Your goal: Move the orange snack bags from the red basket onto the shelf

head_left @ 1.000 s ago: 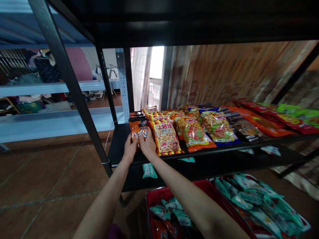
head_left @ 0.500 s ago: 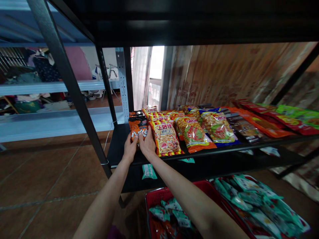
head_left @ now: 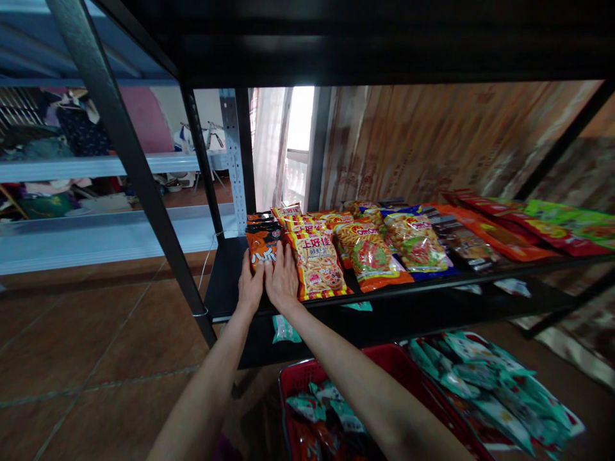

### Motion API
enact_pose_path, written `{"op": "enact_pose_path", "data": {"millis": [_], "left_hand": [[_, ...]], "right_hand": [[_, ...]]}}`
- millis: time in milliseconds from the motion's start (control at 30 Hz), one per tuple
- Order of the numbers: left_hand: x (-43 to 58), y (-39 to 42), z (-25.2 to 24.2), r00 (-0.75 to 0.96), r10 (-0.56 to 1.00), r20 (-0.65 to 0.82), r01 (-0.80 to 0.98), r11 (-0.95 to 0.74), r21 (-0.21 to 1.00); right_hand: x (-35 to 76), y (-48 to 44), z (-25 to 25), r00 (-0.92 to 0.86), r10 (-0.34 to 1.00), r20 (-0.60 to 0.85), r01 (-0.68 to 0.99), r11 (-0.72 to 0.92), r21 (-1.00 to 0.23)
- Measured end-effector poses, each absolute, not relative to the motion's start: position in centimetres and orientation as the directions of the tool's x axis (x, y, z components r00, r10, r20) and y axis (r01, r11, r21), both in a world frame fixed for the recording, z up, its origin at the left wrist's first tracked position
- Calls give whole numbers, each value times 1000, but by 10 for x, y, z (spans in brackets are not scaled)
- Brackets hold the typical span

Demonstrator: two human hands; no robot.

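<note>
- My left hand [head_left: 250, 285] and right hand [head_left: 282, 278] sit side by side with thumbs close together, fingers stretched out over the near face and sides of one packet. I cannot tell whether they grip it or merely press on it.
- That orange-and-black glossy plastic snack packet [head_left: 262, 242] lies straight ahead, under my fingertips, at the left end of the shelf. Its long axis seems to run away from me, roughly along my fingers, though my hands hide its lower part.
- Neither hand is clearly nearer: the left is along its left edge, the right covers its right side.
- Dark-topped plastic packets [head_left: 262, 218] stand in line just behind it.
- Just beside my right hand leans a yellow-and-red plastic snack packet [head_left: 317, 259], with others behind it.
- All these rest on a flat black metal shelf [head_left: 221, 276], whose left end is by a slanting black metal post [head_left: 163, 211].
- Below my right forearm, a red plastic basket [head_left: 298, 372] holds teal and orange packets.
</note>
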State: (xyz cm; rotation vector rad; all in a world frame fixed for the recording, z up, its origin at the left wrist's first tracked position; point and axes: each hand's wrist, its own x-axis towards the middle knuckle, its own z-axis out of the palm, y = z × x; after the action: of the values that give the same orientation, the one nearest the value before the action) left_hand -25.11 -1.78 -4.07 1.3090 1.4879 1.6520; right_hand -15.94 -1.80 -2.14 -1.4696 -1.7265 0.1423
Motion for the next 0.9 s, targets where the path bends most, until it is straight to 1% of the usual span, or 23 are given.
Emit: {"op": "enact_pose_path", "data": {"millis": [133,300,400,567,700,900], "left_hand": [[-250,-20,-38,-362,872,331,249,-251,935],[-250,-19,-41,-381,858,344,217,-278,936],[-249,-20,-41,-411,852,325,230,-248,941],[-248,-24,-35,-454,834,313,337,-165,927],[-249,-29,-32,-442,853,278,398,-92,913],[-253,-31,-34,-387,877,286,324,-161,932]], "right_hand": [[-159,-23,-21,38,865,501,762,299,-575],[-157,-25,-22,21,879,476,737,308,-601],[-155,-24,-23,1,881,474,735,321,-597],[-151,-24,-21,-46,879,474,707,363,-606],[-149,-23,-19,-64,888,456,674,375,-636],[-150,-21,-20,-51,869,493,660,400,-637]]}}
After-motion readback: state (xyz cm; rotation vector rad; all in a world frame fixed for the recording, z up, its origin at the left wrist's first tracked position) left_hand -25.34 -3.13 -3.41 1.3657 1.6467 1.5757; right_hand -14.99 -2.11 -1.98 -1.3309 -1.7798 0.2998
